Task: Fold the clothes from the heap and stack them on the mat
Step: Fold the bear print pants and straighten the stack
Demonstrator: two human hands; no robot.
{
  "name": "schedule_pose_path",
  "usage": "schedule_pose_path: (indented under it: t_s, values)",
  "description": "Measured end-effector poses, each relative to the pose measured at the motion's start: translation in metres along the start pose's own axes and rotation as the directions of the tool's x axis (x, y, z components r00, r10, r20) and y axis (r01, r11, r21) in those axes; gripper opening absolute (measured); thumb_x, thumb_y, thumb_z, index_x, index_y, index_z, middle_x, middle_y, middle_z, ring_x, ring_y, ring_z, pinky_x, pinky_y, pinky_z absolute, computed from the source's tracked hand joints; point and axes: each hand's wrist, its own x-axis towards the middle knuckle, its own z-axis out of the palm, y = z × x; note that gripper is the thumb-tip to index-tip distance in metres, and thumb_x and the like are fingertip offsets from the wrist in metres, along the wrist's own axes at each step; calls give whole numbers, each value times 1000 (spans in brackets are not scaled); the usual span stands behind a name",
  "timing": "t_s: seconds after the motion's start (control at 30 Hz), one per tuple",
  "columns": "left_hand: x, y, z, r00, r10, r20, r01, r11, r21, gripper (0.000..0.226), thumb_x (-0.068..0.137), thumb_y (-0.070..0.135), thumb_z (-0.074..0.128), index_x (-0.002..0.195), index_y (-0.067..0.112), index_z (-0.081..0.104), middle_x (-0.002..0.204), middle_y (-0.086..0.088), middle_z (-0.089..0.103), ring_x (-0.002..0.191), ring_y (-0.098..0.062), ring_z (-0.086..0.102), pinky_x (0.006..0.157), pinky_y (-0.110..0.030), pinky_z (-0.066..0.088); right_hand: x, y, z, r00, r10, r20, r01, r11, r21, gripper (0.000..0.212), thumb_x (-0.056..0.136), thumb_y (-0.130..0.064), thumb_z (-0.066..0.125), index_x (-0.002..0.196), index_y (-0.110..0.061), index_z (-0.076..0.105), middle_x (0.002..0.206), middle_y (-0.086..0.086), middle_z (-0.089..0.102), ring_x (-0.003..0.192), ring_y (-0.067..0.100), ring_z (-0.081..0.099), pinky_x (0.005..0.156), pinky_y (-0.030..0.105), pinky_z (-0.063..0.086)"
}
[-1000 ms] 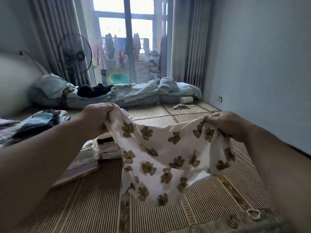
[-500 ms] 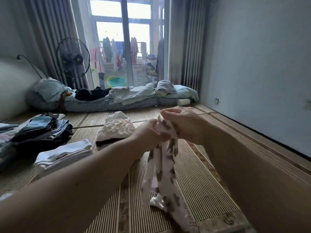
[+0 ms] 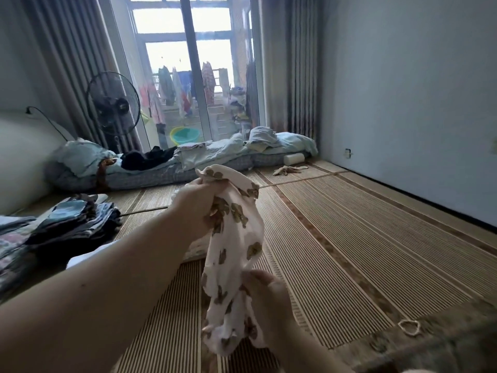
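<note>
A white garment with brown bear prints (image 3: 236, 251) hangs doubled lengthwise in the air over the woven mat (image 3: 349, 238). My left hand (image 3: 199, 208) grips its top end at chest height. My right hand (image 3: 266, 294) holds the lower part, fingers closed on the cloth. Behind my left arm lies a pale folded piece (image 3: 193, 249), mostly hidden. A stack of dark and blue folded clothes (image 3: 72, 222) sits on the mat at the left.
A low mattress with bedding and dark clothes (image 3: 172, 162) runs along the glass door at the back. A standing fan (image 3: 113, 109) is at back left. A small cloth (image 3: 286, 170) and a string loop (image 3: 408, 327) lie on the mat. Grey wall at right.
The garment was spread wide between both hands, then brought together. Now my right hand has slid down to the lower part while the left keeps the top.
</note>
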Motion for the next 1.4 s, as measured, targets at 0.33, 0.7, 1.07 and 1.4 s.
schedule_pose_path:
  t_s: [0.33, 0.7, 1.07, 1.4]
  values:
    - [15, -1, -94, 984, -66, -164, 94, 981, 168, 17, 88, 4, 59, 104, -1, 60, 85, -22, 61, 51, -21, 54, 52, -27, 45, 14, -103, -20, 959, -237, 157, 266, 943, -201, 7, 94, -19, 58, 92, -15, 64, 69, 0, 65, 57, 14, 63, 51, 28, 53]
    - [-15, -10, -27, 765, -197, 613, -227, 809, 543, 48, 77, 6, 69, 122, 1, 53, 119, -18, 61, 114, -30, 59, 104, -42, 43, 18, -150, -1, 875, -237, 423, 461, 676, -575, 14, 90, -12, 63, 79, -20, 65, 72, -1, 62, 51, 1, 55, 47, 13, 45]
    - [-5, -21, -15, 959, 180, 221, -281, 483, 829, 3, 83, 23, 70, 80, 22, 69, 77, 3, 68, 70, -17, 64, 63, -33, 51, 14, -144, -29, 939, -110, 325, 238, 892, -386, 12, 88, -4, 63, 91, -14, 69, 72, 8, 62, 55, 16, 55, 52, 27, 47]
    - [-31, -26, 7, 897, 414, 151, -423, 710, 563, 25, 74, 39, 72, 87, 27, 54, 69, 9, 68, 58, 0, 64, 46, -14, 47, 10, -195, 10, 942, -77, 325, 61, 996, 60, 52, 78, 22, 26, 118, 6, 54, 133, 36, 45, 125, 48, 44, 101, 42, 41]
